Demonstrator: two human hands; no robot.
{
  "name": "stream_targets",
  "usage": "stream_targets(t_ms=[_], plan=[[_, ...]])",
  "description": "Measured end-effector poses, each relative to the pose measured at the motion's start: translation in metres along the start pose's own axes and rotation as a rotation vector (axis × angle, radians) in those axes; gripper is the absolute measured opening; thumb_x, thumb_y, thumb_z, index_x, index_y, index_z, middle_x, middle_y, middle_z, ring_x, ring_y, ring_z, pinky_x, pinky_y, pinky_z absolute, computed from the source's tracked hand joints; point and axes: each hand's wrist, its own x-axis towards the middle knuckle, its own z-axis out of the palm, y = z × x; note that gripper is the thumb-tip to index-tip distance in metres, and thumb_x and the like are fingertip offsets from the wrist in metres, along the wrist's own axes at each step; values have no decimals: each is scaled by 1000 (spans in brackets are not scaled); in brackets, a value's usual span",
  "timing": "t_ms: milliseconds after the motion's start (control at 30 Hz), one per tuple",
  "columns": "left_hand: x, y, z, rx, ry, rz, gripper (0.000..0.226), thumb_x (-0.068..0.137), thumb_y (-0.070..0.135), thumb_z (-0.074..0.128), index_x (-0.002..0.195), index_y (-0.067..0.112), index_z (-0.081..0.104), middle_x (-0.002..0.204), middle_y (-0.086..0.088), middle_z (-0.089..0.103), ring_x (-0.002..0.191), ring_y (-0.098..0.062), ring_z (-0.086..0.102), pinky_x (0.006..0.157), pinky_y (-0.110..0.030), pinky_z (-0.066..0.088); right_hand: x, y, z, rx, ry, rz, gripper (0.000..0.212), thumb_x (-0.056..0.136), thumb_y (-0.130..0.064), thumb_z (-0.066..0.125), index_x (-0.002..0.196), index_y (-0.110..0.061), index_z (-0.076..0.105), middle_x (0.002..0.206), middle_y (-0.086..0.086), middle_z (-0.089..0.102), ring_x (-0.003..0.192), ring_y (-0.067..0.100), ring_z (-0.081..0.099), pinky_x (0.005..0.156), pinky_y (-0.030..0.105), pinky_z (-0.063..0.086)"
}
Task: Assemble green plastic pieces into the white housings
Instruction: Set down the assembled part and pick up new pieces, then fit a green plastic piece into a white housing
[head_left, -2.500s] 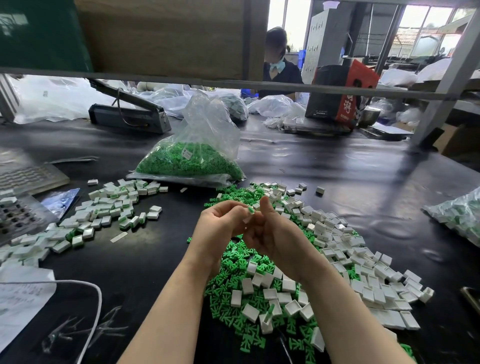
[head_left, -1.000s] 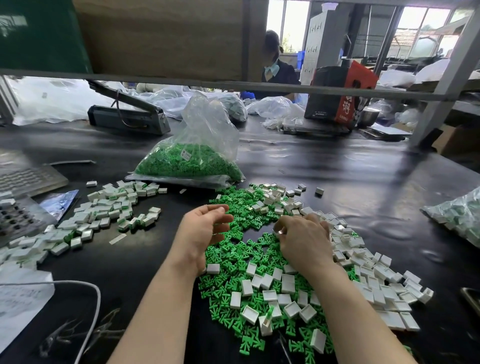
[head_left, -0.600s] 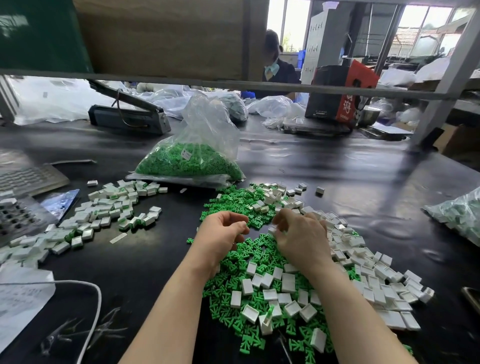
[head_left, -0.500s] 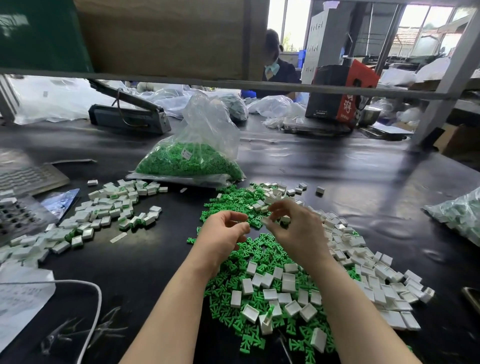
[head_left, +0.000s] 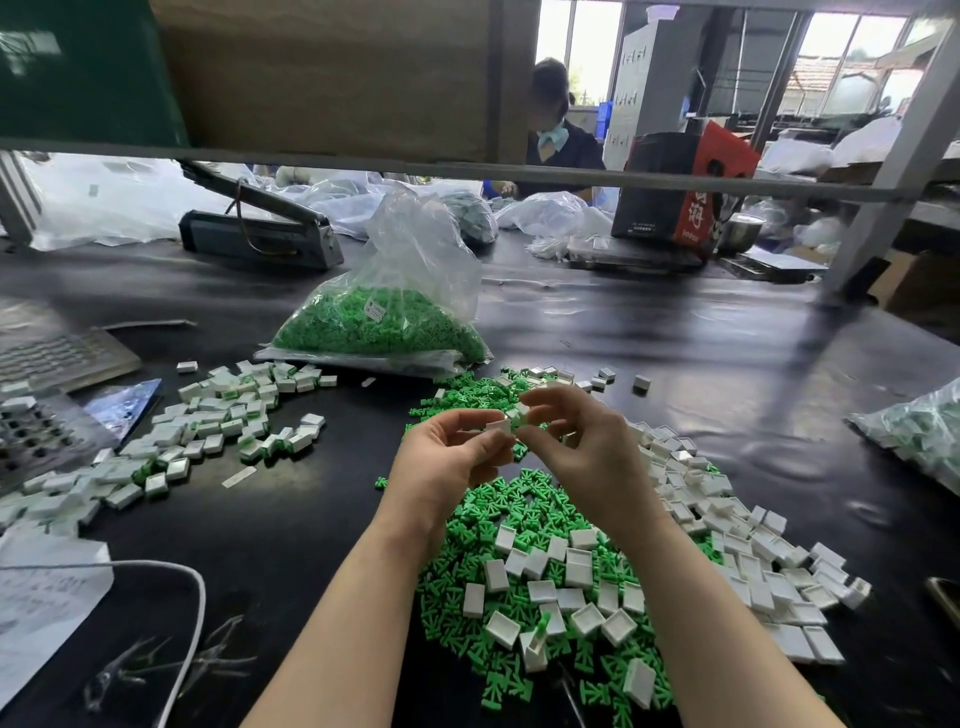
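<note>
My left hand (head_left: 447, 460) and my right hand (head_left: 582, 441) meet just above the table, fingertips together. Between them they pinch a small white housing (head_left: 500, 427); the right fingertips hold a second white bit (head_left: 521, 410) against it. Whether a green piece is in the grip is hidden by the fingers. Below the hands lies a heap of loose green plastic pieces (head_left: 519, 499) mixed with empty white housings (head_left: 582, 566). More white housings (head_left: 727, 519) spread to the right.
A clear bag of green pieces (head_left: 384, 322) stands behind the heap. A pile of white housings with green showing (head_left: 208, 431) lies to the left. A keyboard (head_left: 47, 353), paper and a white cable (head_left: 176, 577) are at the left edge; another bag (head_left: 919, 431) is far right.
Both hands went down into the heap, the right picking up a white housing, then rose and came together. Now they hold the part between their fingertips above the pile.
</note>
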Motion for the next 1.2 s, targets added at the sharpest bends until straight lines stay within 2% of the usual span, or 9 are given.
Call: stream_targets(t_ms=[167, 267, 367, 467, 600, 733, 933, 1067, 1200], plan=[[1, 2, 0, -17, -17, -17, 16, 84, 14, 71, 98, 10, 70, 87, -8, 77, 74, -14, 73, 62, -20, 55, 1, -2, -2, 129, -13, 60, 10, 86, -7, 72, 96, -10, 73, 83, 4, 73, 79, 18, 70, 77, 35, 59], [-1, 3, 1, 31, -9, 4, 24, 70, 26, 77, 91, 14, 73, 80, -2, 76, 70, -9, 68, 62, -20, 52, 0, -4, -3, 180, -45, 75, 8, 87, -7, 71, 94, -7, 72, 83, 9, 73, 80, 25, 70, 77, 39, 59], [-2, 4, 1, 96, 5, 30, 25, 67, 32, 78, 87, 16, 76, 77, 0, 74, 69, -8, 63, 63, -23, 50, 0, -7, -4, 250, -63, 87, 5, 88, -10, 70, 92, -9, 71, 82, 10, 73, 79, 26, 70, 74, 36, 59], [-2, 6, 0, 162, 9, 60, 17, 75, 27, 79, 87, 15, 76, 76, -3, 74, 69, -11, 62, 64, -24, 50, 1, -8, -5, 287, -44, 96, 3, 89, -13, 69, 91, -14, 70, 81, 7, 72, 74, 18, 70, 64, 26, 55], [-3, 6, 1, 213, -6, 115, 12, 80, 20, 77, 88, 11, 75, 74, -5, 74, 65, -9, 63, 58, -19, 51, 1, -6, -4, 317, -23, 108, 2, 89, -7, 68, 91, -7, 68, 79, 7, 71, 69, 8, 67, 58, 15, 47], [-4, 6, 1, 216, 0, 143, 10, 81, 15, 77, 88, 8, 75, 74, -7, 75, 64, -10, 66, 56, -18, 50, 0, -6, -2, 352, -12, 123, 1, 88, -7, 69, 89, -6, 68, 79, 6, 71, 68, 6, 66, 59, 14, 48], [-4, 6, 2, 138, 22, 132, 12, 80, 17, 75, 88, 9, 73, 78, -8, 75, 66, -12, 69, 58, -19, 52, -2, -9, 2, 443, -7, 141, 1, 87, -10, 70, 88, -10, 69, 76, -1, 71, 73, 8, 68, 68, 18, 52], [-4, 6, 2, 87, 50, 142, 8, 80, 12, 75, 86, 9, 73, 76, -7, 75, 64, -12, 69, 56, -17, 51, -2, -12, 4, 458, 0, 150, 3, 86, -10, 72, 85, -12, 70, 73, -3, 71, 66, 2, 64, 62, 13, 48], [-5, 7, 1, 144, 55, 206, 6, 81, 11, 75, 86, 8, 74, 75, -8, 75, 66, -14, 68, 59, -17, 51, -2, -13, 4, 454, 9, 148, 4, 86, -9, 72, 83, -11, 71, 69, -5, 71, 62, 0, 63, 58, 11, 47]])
